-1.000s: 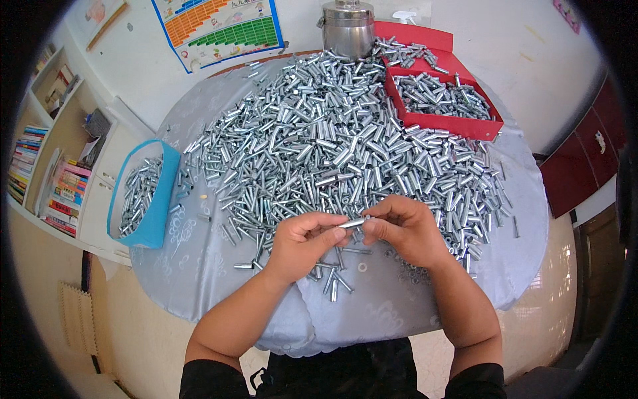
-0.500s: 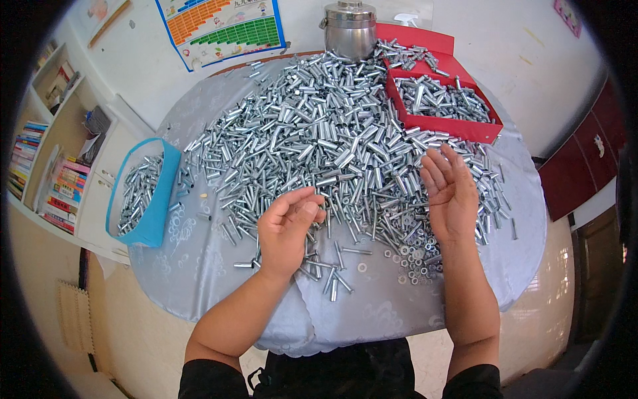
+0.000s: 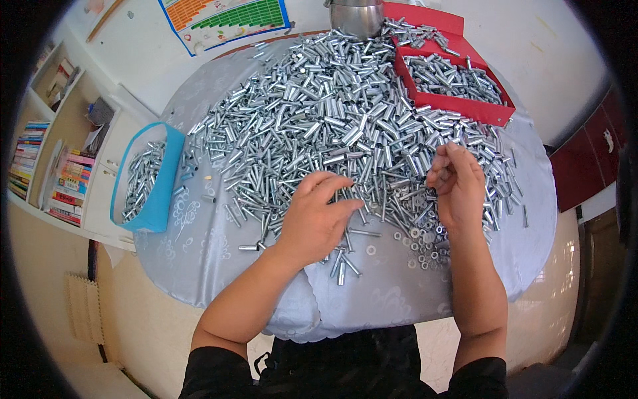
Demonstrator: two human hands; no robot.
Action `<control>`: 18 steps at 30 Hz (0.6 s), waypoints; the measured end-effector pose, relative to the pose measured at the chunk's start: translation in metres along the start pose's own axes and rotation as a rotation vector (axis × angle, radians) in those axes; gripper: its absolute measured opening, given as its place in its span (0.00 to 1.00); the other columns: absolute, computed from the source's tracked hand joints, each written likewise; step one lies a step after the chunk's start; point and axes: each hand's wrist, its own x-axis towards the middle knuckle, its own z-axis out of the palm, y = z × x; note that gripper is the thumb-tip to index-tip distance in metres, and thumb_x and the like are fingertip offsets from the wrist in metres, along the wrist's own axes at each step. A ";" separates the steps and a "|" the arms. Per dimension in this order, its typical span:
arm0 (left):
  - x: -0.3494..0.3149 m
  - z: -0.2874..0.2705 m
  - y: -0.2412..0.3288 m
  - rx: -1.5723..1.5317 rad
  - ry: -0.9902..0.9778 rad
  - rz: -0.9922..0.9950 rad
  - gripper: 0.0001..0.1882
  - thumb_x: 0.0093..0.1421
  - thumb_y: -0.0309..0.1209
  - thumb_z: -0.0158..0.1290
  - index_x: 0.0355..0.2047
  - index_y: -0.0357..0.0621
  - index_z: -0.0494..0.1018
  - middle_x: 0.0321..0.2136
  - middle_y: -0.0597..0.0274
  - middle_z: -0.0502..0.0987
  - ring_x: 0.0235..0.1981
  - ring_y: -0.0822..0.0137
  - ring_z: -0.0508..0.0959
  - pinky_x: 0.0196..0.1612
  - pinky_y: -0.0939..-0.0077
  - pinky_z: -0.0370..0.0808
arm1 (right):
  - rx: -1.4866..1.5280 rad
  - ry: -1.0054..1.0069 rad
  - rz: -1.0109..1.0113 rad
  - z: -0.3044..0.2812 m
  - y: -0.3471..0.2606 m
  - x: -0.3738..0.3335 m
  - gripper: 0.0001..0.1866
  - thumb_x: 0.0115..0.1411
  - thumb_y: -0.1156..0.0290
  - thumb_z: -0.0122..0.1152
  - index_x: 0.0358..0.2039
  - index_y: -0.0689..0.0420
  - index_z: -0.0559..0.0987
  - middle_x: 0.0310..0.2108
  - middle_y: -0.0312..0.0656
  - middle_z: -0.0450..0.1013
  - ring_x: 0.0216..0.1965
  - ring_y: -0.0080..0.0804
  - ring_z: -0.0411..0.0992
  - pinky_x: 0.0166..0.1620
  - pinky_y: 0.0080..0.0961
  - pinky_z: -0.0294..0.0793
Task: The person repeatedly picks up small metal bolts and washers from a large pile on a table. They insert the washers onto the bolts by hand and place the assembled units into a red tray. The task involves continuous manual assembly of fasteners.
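A wide heap of silvery metal sleeves and bolts covers much of the table. My left hand hangs palm down over its near edge, thumb and fingers apart, with nothing seen between them. Just below that hand lie a few loose bolts. On the right, my right hand is held over the heap, its fingers loosely curled and no part visible in them. Beside my right wrist is a small cluster of nuts and washers. One washer lies alone between my hands.
A blue fabric bin of metal parts stands at the left. At the back right is an open red box full of bolts, near a steel pot. The round table has a silvery cloth. Bookshelves stand on the left.
My left hand has moved right and turned palm down over the near bolts. My right hand's fingers have curled in more. The view has tilted slightly downward.
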 end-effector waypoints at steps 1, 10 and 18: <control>0.000 0.002 0.001 0.027 -0.019 -0.001 0.12 0.50 0.24 0.58 0.36 0.49 0.80 0.45 0.58 0.75 0.50 0.52 0.70 0.55 0.59 0.65 | 0.011 0.028 -0.003 0.003 -0.001 -0.001 0.11 0.66 0.65 0.53 0.33 0.61 0.76 0.21 0.36 0.72 0.18 0.23 0.71 0.22 0.18 0.69; 0.000 0.003 0.006 0.169 -0.125 -0.050 0.12 0.48 0.30 0.60 0.35 0.50 0.79 0.51 0.56 0.71 0.56 0.47 0.64 0.61 0.48 0.58 | -0.087 0.017 -0.046 -0.001 -0.006 0.001 0.12 0.65 0.64 0.55 0.31 0.60 0.77 0.21 0.35 0.73 0.18 0.21 0.70 0.22 0.17 0.67; 0.001 0.000 0.009 0.172 -0.132 -0.087 0.10 0.48 0.32 0.61 0.33 0.50 0.78 0.50 0.56 0.70 0.56 0.46 0.63 0.60 0.48 0.58 | -0.178 0.040 -0.102 -0.001 -0.004 0.002 0.11 0.65 0.66 0.55 0.30 0.60 0.78 0.20 0.35 0.72 0.17 0.19 0.68 0.22 0.17 0.66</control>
